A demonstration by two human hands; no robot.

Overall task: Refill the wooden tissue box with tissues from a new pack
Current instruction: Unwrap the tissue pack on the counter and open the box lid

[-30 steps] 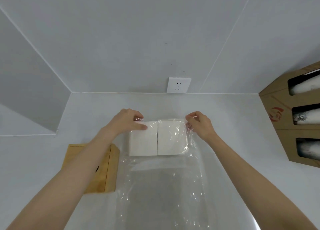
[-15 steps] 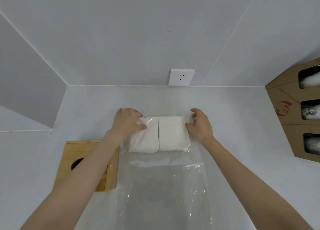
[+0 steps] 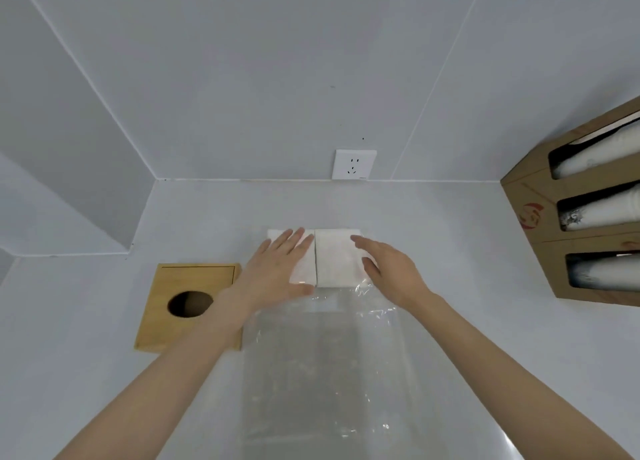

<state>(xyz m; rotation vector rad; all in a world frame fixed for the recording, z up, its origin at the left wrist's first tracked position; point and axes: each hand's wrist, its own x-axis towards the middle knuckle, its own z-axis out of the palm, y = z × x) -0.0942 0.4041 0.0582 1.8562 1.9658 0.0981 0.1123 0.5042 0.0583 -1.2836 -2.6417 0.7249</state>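
Observation:
Two white tissue stacks (image 3: pixel 334 257) lie side by side on the white counter, out of the clear plastic wrapper (image 3: pixel 325 366) that stretches flat toward me. My left hand (image 3: pixel 277 272) lies spread with straight fingers on the left stack. My right hand (image 3: pixel 389 269) has its fingers extended at the right stack's right edge and over its top, holding nothing. The wooden tissue box (image 3: pixel 188 305) sits to the left with its round hole facing up, partly covered by my left forearm.
A brown cardboard dispenser (image 3: pixel 530 224) with three slots of white paper cups stands at the right. A wall socket (image 3: pixel 354 164) sits on the back wall just above the counter. The counter ends in a corner at the left.
Both hands have let go of the plastic wrapper and opened flat. The wrapper now lies below the stacks, which are bare. The view has tilted so the box's hole shows.

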